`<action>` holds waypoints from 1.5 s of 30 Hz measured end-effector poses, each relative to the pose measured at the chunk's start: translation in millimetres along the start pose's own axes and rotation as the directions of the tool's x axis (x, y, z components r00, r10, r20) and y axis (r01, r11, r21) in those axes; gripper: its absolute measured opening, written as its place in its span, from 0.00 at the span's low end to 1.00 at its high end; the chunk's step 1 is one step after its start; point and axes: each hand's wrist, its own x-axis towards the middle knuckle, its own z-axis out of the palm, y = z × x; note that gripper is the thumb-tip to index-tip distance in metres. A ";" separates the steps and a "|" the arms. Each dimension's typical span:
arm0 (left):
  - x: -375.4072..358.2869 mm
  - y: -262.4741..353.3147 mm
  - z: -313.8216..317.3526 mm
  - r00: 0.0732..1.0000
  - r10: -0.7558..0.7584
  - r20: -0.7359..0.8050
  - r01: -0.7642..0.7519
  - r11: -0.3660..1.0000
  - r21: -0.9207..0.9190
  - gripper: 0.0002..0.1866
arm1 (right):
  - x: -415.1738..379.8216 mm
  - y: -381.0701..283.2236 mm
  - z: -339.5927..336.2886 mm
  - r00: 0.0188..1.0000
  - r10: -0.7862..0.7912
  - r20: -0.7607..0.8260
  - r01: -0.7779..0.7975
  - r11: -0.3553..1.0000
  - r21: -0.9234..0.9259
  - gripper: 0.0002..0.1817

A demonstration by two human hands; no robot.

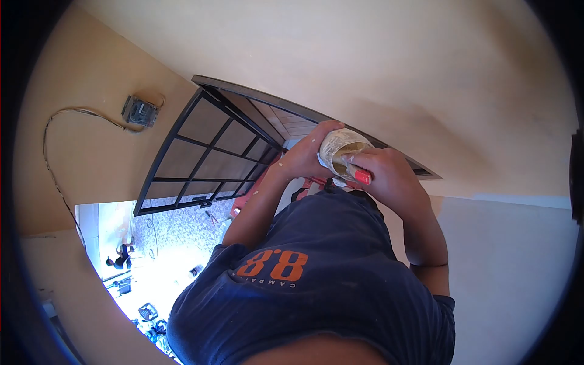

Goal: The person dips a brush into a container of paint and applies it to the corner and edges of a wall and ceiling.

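Note:
My left hand (pixel 307 151) is wrapped around the side of a paint-smeared, cream-coloured tub (pixel 331 145), whose opening tilts toward me. Yellowish paint coats its inside wall. At the tub's mouth, my right hand (pixel 383 167) grips a paintbrush (pixel 362 177) with a red handle end. The bristles cannot be made out; the fingers and the rim hide that part. Pale paint spots dot my left forearm and fingers.
A dark metal grid window or door leaf (pixel 210 147) stands open left of my hands, its frame (pixel 255 94) set in the wall. An electrical box (pixel 140 112) with a loose cable (pixel 50 164) hangs on the left wall. Bright floor with scattered items lies below.

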 end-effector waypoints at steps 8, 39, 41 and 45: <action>-0.4 -2.6 0.4 1.000 0.017 0.001 -0.017 1.000 0.011 0.51 | 2.7 0.7 -0.6 1.000 0.012 0.018 -0.013 0.999 0.034 0.14; 3.4 8.0 14.0 0.995 -0.097 -0.002 0.095 0.977 -0.190 0.49 | -60.6 31.5 -28.7 0.815 -0.099 -0.571 0.425 0.773 0.471 0.23; 3.0 6.2 15.0 0.996 -0.094 0.005 0.093 0.978 -0.189 0.50 | -61.5 34.2 -21.9 0.794 -0.052 -0.606 0.450 0.720 0.528 0.22; 2.5 8.7 15.6 0.995 -0.099 -0.003 0.097 0.976 -0.194 0.50 | -66.4 39.8 -9.7 0.756 0.081 -0.649 0.480 0.606 0.635 0.21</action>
